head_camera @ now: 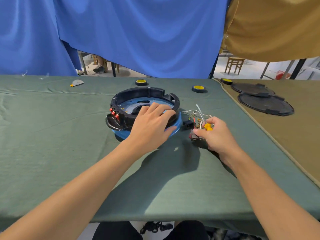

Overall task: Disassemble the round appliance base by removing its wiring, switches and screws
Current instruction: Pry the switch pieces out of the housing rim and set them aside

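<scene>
Right of the base (147,99), R hand (217,135) pinches a yellow-handled tool (208,126) by the freed wiring (194,113), L hand (152,124) flat on rim; next prob. red switches (114,113).

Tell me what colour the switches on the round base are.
Red. The switches on the base show best in the head view.

Wiring bundle (197,118) right of round base (145,104)

On the green-clothed table (52,135) sits the round base (131,94), the wire bundle (195,112) just right of it, two tape rolls (141,82) (198,88) behind, and a grey scrap (77,82) far left.
</scene>
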Action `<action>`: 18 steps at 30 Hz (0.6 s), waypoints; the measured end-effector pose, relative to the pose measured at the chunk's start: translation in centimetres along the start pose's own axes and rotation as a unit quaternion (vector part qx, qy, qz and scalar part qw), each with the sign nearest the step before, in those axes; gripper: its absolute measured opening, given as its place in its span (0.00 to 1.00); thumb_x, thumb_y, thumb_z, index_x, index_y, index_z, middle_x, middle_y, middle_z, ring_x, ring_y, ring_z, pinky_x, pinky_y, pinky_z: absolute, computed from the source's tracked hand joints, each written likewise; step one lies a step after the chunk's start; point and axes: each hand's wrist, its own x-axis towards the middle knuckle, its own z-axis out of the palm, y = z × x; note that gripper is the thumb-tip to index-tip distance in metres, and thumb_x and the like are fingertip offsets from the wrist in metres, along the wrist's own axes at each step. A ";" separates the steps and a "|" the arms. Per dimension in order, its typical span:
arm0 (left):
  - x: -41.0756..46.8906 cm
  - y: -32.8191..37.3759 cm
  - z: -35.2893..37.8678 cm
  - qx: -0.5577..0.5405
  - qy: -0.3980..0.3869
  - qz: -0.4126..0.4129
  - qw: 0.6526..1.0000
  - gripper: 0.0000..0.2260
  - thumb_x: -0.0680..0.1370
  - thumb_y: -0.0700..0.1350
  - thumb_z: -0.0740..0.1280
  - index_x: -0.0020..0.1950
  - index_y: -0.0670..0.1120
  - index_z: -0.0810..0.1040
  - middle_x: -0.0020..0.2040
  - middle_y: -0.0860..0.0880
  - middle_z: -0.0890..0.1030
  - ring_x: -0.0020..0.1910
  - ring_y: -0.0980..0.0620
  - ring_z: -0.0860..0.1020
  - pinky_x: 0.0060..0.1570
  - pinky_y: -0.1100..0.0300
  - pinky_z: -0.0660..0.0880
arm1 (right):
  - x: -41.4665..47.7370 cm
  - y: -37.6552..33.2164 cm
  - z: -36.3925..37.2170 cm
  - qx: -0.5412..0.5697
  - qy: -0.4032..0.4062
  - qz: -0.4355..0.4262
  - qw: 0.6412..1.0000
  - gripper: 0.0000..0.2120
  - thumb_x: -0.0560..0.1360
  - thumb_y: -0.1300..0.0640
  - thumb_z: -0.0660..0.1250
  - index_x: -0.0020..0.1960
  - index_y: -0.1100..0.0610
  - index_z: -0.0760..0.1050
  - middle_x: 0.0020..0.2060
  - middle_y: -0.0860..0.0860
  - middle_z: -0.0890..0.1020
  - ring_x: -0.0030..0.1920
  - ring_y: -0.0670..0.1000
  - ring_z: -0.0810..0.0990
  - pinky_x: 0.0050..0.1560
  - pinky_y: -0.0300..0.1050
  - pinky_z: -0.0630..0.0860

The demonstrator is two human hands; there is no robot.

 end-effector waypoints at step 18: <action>-2.8 -4.7 -1.7 0.005 0.034 -0.059 0.998 0.22 0.77 0.57 0.67 0.65 0.44 0.77 0.64 0.50 0.78 0.65 0.49 0.73 0.64 0.54 0.63 | -0.7 -1.3 2.2 -0.245 0.091 -0.137 0.955 0.09 0.75 0.48 0.68 0.48 0.52 0.73 0.44 0.50 0.79 0.46 0.53 0.75 0.43 0.45 0.68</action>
